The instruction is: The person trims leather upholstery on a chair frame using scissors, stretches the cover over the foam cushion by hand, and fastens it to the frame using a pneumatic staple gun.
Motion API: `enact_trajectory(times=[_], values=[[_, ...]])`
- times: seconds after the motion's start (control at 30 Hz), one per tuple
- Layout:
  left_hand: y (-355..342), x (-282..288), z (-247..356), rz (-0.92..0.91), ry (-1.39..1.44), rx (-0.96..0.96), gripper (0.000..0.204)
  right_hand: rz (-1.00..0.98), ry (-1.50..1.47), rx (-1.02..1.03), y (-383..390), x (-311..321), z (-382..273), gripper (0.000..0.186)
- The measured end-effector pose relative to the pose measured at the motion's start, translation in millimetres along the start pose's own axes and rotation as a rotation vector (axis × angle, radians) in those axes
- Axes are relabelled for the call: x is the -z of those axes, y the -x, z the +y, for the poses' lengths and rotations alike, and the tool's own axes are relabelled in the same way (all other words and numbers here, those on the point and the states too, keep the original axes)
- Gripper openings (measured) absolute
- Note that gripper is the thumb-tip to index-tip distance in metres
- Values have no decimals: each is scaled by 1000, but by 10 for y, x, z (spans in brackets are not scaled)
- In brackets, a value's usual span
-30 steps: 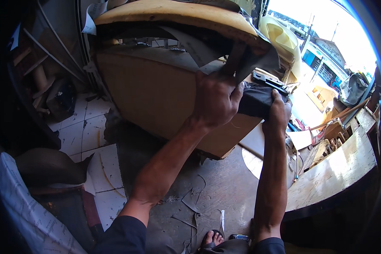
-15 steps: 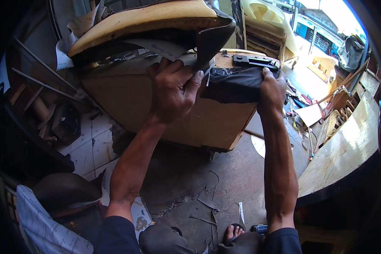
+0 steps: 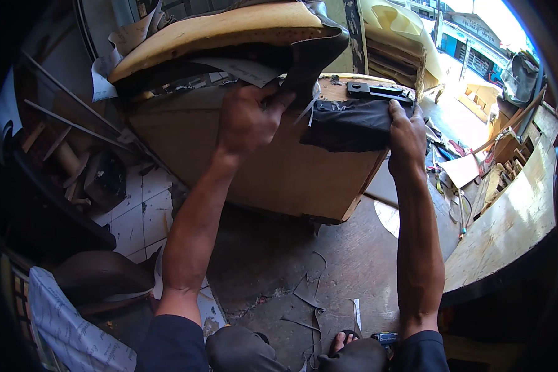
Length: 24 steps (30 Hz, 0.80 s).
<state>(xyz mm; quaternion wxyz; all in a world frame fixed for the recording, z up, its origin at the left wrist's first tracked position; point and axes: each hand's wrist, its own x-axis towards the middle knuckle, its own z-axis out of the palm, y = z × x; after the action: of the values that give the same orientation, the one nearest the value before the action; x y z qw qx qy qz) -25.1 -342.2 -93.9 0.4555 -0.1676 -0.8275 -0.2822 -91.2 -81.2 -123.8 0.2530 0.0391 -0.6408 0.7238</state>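
A partly covered seat with a brown board side [image 3: 279,177] stands in front of me, yellow foam [image 3: 223,28] along its top. My left hand [image 3: 249,123] is closed at the seat's upper edge, gripping dark upholstery material [image 3: 316,59] that hangs down from the foam. Black cloth [image 3: 347,127] drapes over the board's right upper part. At that corner my right hand [image 3: 408,136] pinches the cloth's right end, fingertips over the top edge. Just beside those fingertips, a black staple gun [image 3: 378,92] lies on the wooden top.
Dark offcut strips [image 3: 309,304] litter the floor near my feet. To the right stand a curved pale board [image 3: 508,217] and a heap of wood scraps [image 3: 493,180]. A rolled, pale-backed sheet [image 3: 74,322] rests at the lower left. Metal rods [image 3: 74,127] lean at the left.
My left hand has turned and its thumb has shifted onto the dark upholstery material. The right hand keeps its hold on the black cloth. The whole view has shifted slightly.
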Motion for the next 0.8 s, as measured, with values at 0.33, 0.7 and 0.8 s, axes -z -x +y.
enact_trajectory(times=[0.33,0.7,0.8], values=[[-100,109,-174,-128,80,-2,27,-290,1051,-170,2229,2784,1355,39],[-216,128,-145,-195,30,81,29,-26,1736,-881,4752,4196,2134,72],[-312,64,-12,-264,105,173,29,21,1737,-867,4833,4287,2201,72]])
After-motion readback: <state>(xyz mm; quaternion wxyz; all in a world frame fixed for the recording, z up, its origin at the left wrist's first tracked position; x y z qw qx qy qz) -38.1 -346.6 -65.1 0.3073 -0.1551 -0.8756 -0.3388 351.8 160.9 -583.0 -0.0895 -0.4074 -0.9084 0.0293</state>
